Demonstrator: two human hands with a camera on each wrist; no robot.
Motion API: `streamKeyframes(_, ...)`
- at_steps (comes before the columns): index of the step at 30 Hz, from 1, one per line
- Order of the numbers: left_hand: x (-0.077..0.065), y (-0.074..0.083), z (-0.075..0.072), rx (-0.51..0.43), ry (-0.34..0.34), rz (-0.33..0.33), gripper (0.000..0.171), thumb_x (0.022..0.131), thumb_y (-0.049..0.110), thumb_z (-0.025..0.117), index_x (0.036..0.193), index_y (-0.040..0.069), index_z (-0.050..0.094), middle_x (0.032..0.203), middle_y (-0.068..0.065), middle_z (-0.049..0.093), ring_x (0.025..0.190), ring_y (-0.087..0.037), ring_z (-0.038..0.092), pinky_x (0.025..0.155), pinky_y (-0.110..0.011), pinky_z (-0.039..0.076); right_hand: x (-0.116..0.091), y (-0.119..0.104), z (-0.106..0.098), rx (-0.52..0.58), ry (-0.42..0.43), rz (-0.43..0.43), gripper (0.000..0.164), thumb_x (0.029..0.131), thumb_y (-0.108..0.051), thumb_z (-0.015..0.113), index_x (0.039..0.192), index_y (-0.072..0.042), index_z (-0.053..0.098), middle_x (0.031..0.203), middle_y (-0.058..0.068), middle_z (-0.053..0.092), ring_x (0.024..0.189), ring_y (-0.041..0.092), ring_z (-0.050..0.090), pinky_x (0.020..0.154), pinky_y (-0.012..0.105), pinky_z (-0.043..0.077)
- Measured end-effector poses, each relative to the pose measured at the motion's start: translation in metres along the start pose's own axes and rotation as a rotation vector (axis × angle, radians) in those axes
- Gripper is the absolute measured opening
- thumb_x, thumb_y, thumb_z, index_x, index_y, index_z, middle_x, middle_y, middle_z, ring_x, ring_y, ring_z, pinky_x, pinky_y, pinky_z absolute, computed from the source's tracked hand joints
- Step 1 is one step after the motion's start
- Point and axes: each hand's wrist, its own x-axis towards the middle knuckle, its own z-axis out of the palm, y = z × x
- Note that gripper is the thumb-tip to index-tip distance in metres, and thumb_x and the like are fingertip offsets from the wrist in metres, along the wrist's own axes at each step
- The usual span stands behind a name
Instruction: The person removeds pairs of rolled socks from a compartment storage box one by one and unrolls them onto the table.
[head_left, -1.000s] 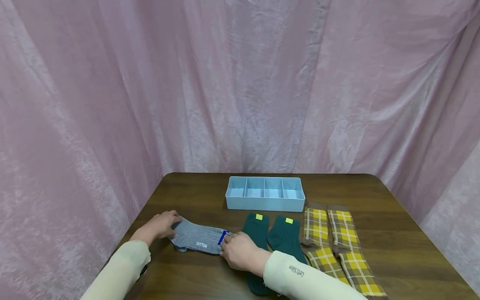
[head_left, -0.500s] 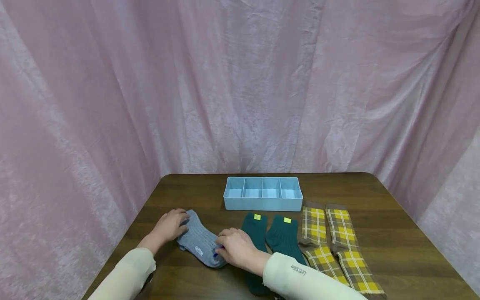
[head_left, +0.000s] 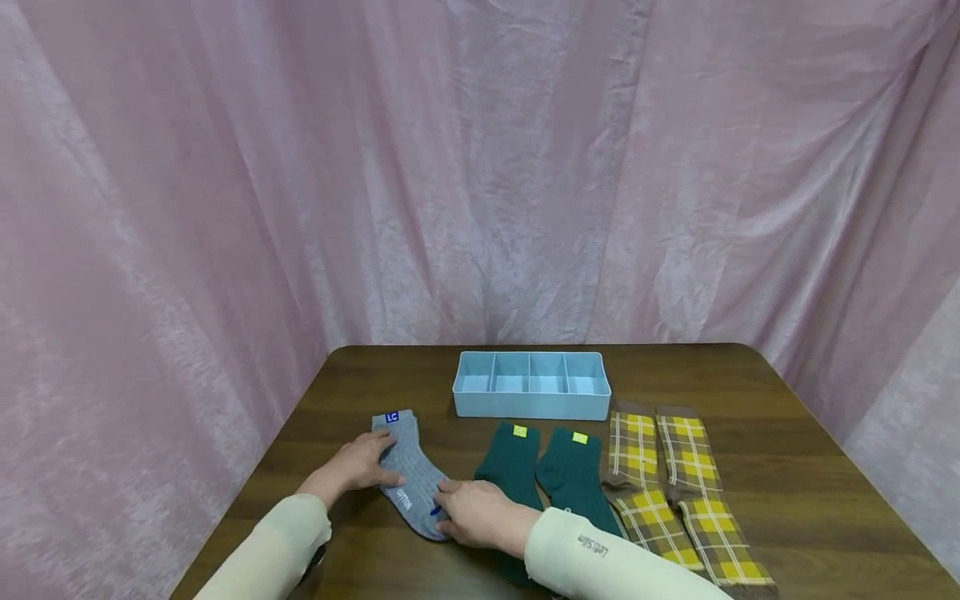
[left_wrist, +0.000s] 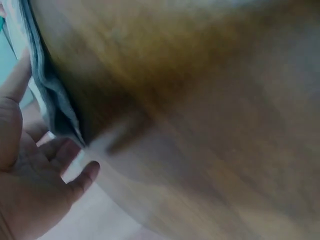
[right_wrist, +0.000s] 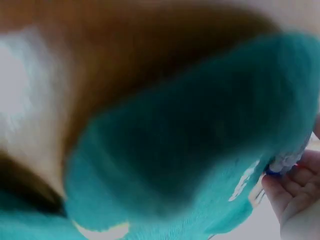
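A stacked pair of grey ribbed socks point(head_left: 408, 454) lies on the left of the table, cuff with a blue LC label away from me, toe toward me. "COTTON" is printed along its side. My left hand point(head_left: 356, 467) rests on the left edge near the cuff, thumb and fingers spread. In the left wrist view the layered sock edge point(left_wrist: 55, 95) lies by those fingers. My right hand point(head_left: 480, 512) pinches the toe end by a blue mark; its fingertips are partly hidden. Dark green socks point(head_left: 513, 458) with yellow labels lie just right, partly under my right forearm.
A pale blue tray point(head_left: 532, 406) with several compartments stands at the back of the wooden table point(head_left: 337, 383). Yellow and brown plaid socks point(head_left: 686, 467) lie to the right of the green ones. A pink curtain point(head_left: 480, 167) hangs behind.
The grey socks have swung from lying crosswise to pointing away from me, the cuff label now showing. My left hand has shifted right along them; my right hand has moved slightly with the toe.
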Motion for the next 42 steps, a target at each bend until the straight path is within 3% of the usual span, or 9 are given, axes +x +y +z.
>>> streamKeyframes(6,0.017,0.004,-0.003,-0.061,-0.06,0.039,0.083,0.077,0.039,0.084,0.143,0.001,0.05,0.152,-0.023,0.038,0.14,-0.043,0.032,0.11,-0.06,0.027,-0.008,-0.007,-0.001,-0.083,0.022,-0.006,0.039,0.097,-0.046,0.06,0.119,-0.015,0.07,0.119,-0.004,0.065,0.099,0.005,0.064,0.08,0.02,0.052)
streamKeyframes(13,0.024,0.014,-0.008,-0.123,-0.136,0.05,0.083,0.078,0.032,0.086,0.146,0.003,0.047,0.156,-0.021,0.032,0.143,-0.041,0.028,0.114,-0.055,0.025,-0.012,-0.015,-0.002,-0.097,0.067,0.039,0.032,0.094,-0.051,0.062,0.097,-0.021,0.071,0.091,-0.008,0.064,0.068,0.004,0.06,0.059,0.021,0.05)
streamKeyframes(20,0.032,0.022,-0.01,-0.137,-0.154,0.054,0.081,0.078,0.029,0.086,0.147,0.007,0.048,0.158,-0.016,0.03,0.145,-0.038,0.026,0.114,-0.055,0.024,-0.017,-0.015,0.0,-0.044,0.132,0.05,0.034,0.092,-0.053,0.064,0.099,-0.021,0.076,0.092,-0.01,0.067,0.067,0.004,0.061,0.058,0.022,0.05)
streamKeyframes(27,0.028,0.026,-0.004,-0.061,-0.15,0.104,0.075,0.079,0.034,0.084,0.144,0.01,0.053,0.157,-0.015,0.033,0.144,-0.038,0.029,0.112,-0.057,0.026,-0.021,-0.021,0.001,0.04,0.095,0.078,0.034,0.091,-0.055,0.064,0.095,-0.023,0.077,0.083,-0.014,0.063,0.065,0.001,0.058,0.055,0.021,0.047)
streamKeyframes(32,0.019,0.031,-0.001,-0.012,-0.121,0.121,0.071,0.081,0.041,0.081,0.141,0.012,0.056,0.154,-0.019,0.036,0.141,-0.041,0.031,0.11,-0.062,0.025,-0.023,-0.021,-0.001,0.099,0.129,0.064,0.031,0.091,-0.051,0.066,0.1,-0.023,0.077,0.097,-0.011,0.067,0.081,0.004,0.061,0.069,0.022,0.05)
streamKeyframes(34,0.016,0.033,0.002,-0.021,-0.126,0.116,0.073,0.081,0.042,0.08,0.142,0.013,0.055,0.155,-0.019,0.035,0.142,-0.042,0.031,0.11,-0.063,0.024,-0.025,-0.019,0.0,0.078,0.134,0.05,0.033,0.092,-0.05,0.066,0.106,-0.022,0.076,0.109,-0.008,0.067,0.092,0.007,0.062,0.078,0.024,0.05)
streamKeyframes(37,0.014,0.037,0.006,-0.02,-0.14,0.125,0.075,0.081,0.044,0.08,0.144,0.014,0.053,0.156,-0.016,0.034,0.142,-0.04,0.03,0.11,-0.063,0.024,-0.029,-0.019,0.001,-0.015,0.116,0.014,0.036,0.095,-0.051,0.061,0.11,-0.021,0.074,0.115,-0.004,0.066,0.096,0.009,0.062,0.085,0.025,0.049)
streamKeyframes(42,0.016,0.045,0.009,-0.049,-0.154,0.151,0.076,0.079,0.043,0.082,0.145,0.018,0.052,0.158,-0.012,0.032,0.143,-0.039,0.03,0.11,-0.062,0.026,-0.032,-0.02,0.002,-0.087,0.087,-0.016,0.038,0.097,-0.054,0.056,0.103,-0.021,0.074,0.104,-0.007,0.066,0.084,0.006,0.06,0.079,0.022,0.049)
